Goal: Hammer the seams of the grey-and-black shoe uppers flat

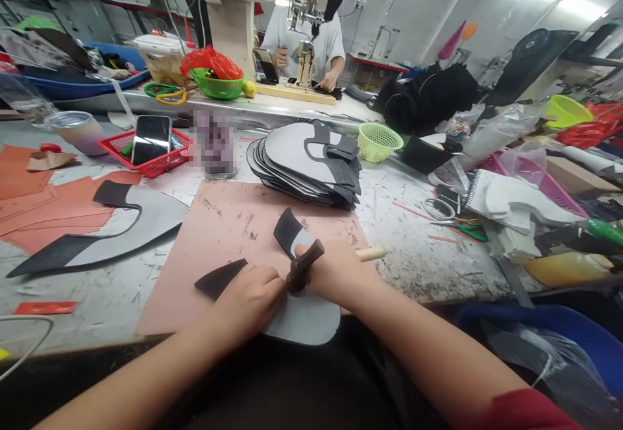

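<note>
My right hand (341, 271) is closed around a hammer (305, 265), its dark head facing left and its pale wooden handle sticking out to the right. Under the hammer lies a curved grey and black shoe upper piece (311, 320), partly past the table's front edge. My left hand (253, 294) presses on this piece with bent fingers close to the hammer head; its fingertips are partly hidden. Beneath is a pinkish work mat (233, 216). Beyond my hands stands a stack of similar upper pieces (302, 157), and another single piece (146, 216) lies to the left.
A red basket (156, 169) with a phone (152, 138) sits back left, near orange sheets (63, 203). A green basket (379, 141) stands behind right. Scissors (470, 230) and a notebook (479, 190) lie right. Across the table, a person (272, 41) sits at a sewing machine (305, 60).
</note>
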`<control>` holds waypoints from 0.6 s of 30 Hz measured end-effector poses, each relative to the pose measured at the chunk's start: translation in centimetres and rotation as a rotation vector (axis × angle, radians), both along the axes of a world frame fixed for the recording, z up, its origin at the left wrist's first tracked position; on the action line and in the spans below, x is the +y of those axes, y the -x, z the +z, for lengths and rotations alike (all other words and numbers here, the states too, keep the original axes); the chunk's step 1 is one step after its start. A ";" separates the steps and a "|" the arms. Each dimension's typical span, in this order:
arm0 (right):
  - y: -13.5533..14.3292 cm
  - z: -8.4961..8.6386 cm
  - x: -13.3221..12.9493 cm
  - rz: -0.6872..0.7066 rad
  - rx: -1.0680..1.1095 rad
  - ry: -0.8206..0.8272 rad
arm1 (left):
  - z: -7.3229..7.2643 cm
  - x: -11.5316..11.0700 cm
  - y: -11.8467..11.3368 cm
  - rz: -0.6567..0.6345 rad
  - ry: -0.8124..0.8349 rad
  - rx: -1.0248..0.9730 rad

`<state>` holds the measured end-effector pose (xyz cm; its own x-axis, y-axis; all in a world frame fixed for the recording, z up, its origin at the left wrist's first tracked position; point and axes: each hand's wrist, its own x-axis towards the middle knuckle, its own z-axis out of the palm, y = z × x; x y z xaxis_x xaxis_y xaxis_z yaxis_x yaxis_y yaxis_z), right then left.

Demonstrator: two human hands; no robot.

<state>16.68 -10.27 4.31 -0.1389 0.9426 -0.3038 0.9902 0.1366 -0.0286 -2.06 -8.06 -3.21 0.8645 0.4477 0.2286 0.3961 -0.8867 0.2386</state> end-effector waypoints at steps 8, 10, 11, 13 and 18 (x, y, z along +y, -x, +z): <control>0.6 -0.1 -0.5 0.075 0.018 -0.022 | 0.6 -1.0 0.7 0.079 0.127 0.067; 0.9 0.0 -0.5 0.097 0.002 -0.021 | 0.5 -0.9 0.9 0.064 0.099 0.076; 1.0 0.0 -0.5 0.103 0.004 -0.035 | 0.5 -0.9 1.0 0.061 0.086 0.086; 1.3 0.0 -0.5 0.122 0.020 -0.031 | 0.5 -0.7 1.3 0.048 0.088 0.100; 2.0 0.1 -0.4 0.168 0.027 0.014 | 1.0 0.3 2.1 -0.054 0.147 0.119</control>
<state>14.65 -10.72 4.44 -0.3027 0.9011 -0.3103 0.9522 0.3000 -0.0577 -4.11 -7.79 -2.17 0.9053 0.4207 0.0584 0.3819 -0.8664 0.3216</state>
